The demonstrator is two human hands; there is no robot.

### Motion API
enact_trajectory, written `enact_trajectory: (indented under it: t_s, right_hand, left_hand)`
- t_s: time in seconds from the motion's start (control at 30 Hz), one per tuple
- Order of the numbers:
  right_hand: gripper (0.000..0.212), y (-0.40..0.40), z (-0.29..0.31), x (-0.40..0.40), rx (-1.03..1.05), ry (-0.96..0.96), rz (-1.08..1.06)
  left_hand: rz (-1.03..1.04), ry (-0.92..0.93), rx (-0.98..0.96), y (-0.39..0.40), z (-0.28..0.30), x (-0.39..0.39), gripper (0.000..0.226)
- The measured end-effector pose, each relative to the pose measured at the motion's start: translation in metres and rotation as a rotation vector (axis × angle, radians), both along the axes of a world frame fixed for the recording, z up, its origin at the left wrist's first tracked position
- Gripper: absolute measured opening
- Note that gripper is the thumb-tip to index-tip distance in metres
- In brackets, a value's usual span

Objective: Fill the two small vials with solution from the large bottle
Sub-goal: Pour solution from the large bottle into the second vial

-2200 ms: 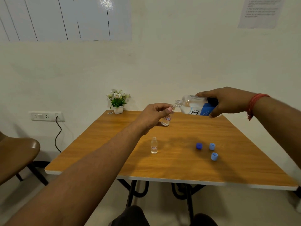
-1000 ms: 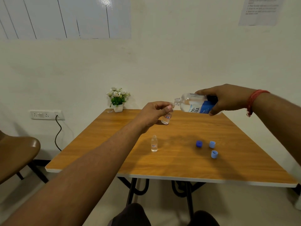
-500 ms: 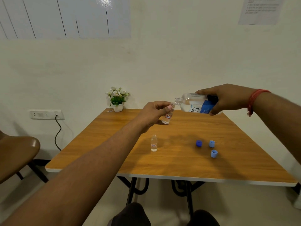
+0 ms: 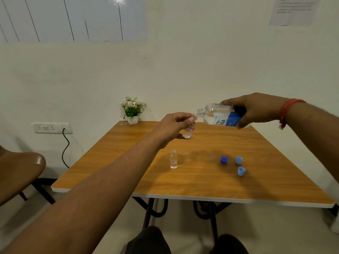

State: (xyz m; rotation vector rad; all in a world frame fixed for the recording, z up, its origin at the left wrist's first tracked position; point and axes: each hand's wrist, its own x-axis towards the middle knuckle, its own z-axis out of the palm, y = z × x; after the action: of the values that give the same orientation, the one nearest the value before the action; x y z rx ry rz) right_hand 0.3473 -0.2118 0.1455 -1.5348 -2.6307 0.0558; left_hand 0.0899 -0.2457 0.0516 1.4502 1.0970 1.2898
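My left hand (image 4: 173, 126) holds a small clear vial (image 4: 188, 132) with a red-edged label in the air above the table, tilted slightly. My right hand (image 4: 254, 109) grips the large clear bottle (image 4: 219, 116) with a blue and white label, tipped nearly level, its open neck touching the vial's mouth. A second small vial (image 4: 173, 160) stands upright and uncapped on the wooden table (image 4: 192, 182), holding clear liquid. Three loose caps lie to the right: a dark blue cap (image 4: 224, 159) and two light blue caps (image 4: 238, 160) (image 4: 241, 171).
A small pot of white flowers (image 4: 132, 111) stands at the table's far left corner. A brown chair (image 4: 20, 173) is at the left. A wall socket with a black cable (image 4: 52, 127) sits behind it. My knees show below the table's near edge.
Both hands have risen slightly and stayed together, bottle neck at the vial's mouth. The standing vial and caps have not moved.
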Motion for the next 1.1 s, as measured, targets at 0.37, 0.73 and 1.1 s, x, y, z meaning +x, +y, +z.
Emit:
enact_trajectory:
  t_s: [0.37,0.73,1.1]
  right_hand:
    - [0.090,-0.0018,0.0004,0.0012,-0.001,-0.008,-0.006]
    - [0.092,0.0001,-0.0009,0.0020,-0.002,-0.011,-0.013]
    - [0.092,0.0025,-0.0002,0.0038,-0.004,-0.014,-0.017]
  left_hand:
    - [-0.001,-0.005,-0.006,-0.0009,-0.0013,0.0012,0.013]
    - [-0.002,-0.003,-0.009,0.0011,-0.0010,0.0013,0.014]
    - [-0.011,0.006,-0.002,0.0036,-0.0021,0.0016,0.020]
